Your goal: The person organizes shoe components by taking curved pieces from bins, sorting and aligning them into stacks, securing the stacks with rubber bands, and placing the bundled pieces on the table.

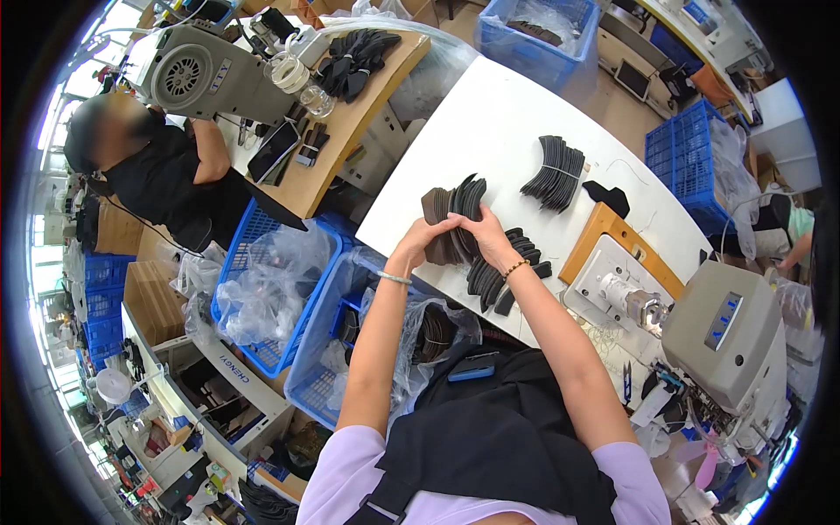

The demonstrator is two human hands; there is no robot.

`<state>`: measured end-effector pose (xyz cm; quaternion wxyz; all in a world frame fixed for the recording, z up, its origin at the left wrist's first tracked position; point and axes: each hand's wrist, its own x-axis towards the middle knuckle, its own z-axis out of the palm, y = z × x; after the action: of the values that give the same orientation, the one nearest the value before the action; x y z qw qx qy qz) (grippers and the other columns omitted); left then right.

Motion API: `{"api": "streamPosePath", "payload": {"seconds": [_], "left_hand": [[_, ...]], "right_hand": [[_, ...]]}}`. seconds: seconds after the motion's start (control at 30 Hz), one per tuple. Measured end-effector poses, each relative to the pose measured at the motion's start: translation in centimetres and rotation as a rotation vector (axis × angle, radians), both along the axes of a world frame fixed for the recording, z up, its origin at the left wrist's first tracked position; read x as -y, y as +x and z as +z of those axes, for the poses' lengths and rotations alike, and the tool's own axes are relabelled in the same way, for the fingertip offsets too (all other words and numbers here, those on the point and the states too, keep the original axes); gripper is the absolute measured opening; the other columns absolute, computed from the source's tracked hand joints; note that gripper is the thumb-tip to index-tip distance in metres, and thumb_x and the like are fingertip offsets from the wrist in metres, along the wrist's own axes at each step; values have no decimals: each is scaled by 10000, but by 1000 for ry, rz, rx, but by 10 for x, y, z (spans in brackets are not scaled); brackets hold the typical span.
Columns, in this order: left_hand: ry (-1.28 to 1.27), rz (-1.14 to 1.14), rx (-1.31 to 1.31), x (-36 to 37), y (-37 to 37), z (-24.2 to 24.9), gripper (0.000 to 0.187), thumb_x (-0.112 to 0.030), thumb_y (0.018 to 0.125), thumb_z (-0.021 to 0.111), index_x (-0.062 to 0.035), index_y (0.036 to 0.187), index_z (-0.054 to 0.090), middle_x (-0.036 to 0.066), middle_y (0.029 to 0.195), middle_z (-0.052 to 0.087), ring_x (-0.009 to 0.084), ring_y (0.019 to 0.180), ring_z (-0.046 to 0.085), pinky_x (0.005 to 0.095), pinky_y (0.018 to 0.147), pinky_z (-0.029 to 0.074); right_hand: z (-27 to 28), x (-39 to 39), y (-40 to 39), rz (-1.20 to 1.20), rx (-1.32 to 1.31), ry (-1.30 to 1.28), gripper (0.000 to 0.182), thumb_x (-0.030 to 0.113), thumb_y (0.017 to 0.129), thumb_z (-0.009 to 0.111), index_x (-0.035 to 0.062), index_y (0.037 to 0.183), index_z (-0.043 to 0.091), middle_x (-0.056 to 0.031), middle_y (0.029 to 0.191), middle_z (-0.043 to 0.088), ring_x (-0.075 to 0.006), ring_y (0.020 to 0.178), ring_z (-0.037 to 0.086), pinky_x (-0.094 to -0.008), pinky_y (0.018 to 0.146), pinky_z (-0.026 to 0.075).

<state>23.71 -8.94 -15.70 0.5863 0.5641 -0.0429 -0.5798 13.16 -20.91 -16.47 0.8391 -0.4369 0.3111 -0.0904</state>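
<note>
A: What do the hands have?

B: Both close on one fanned stack of dark cut pieces (451, 219). The left hand (422, 241) clamps the stack's near-left edge, fingers curled around it; the right hand (483, 234) presses on it from the right, thumb and fingers shut over the pieces. So each grip is clamped on the same stack, held just above the white worktop (490, 122).

A: And around that grip?

B: Just below and to the right of the right hand lies a second spread of dark pieces (499, 276), touching the worktop and running under the wrist. Farther beyond the grip, well apart, sits a bundled fan of dark pieces (553, 173), with a single black piece (608, 197) beside it.

A: Anything on the wrists?

B: A thin bracelet (394, 277) on the left, a beaded one (516, 267) on the right.

A: What's on the near side?

B: Below the left forearm, a blue crate (328, 350) lined with clear plastic, holding more dark pieces. To the right of the grip, a sewing machine (717, 337) on its orange-edged plate.

A: Someone else?

B: A person in black (166, 179) sits at another worktop (350, 122) to the far left, well away from the grip.
</note>
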Motion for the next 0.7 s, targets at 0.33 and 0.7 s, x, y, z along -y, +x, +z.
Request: {"api": "streamPosePath", "payload": {"seconds": [0.33, 0.7], "left_hand": [[-51, -17, -48, -6, -2, -2, 418, -227, 761, 723, 18, 1064, 571, 112, 977, 625, 180, 845, 627, 301, 706, 523], [-75, 351, -93, -21, -19, 2, 306, -78, 678, 655, 36, 957, 602, 98, 850, 640, 192, 697, 637, 319, 594, 546]], "right_hand": [[9, -7, 6, -60, -75, 1, 718, 178, 687, 803, -24, 1207, 350, -116, 1061, 548, -192, 960, 567, -302, 810, 501], [29, 2, 0, -40, -18, -122, 522, 155, 742, 751, -39, 1139, 475, -30, 943, 554, -103, 828, 540, -238, 717, 453]]}}
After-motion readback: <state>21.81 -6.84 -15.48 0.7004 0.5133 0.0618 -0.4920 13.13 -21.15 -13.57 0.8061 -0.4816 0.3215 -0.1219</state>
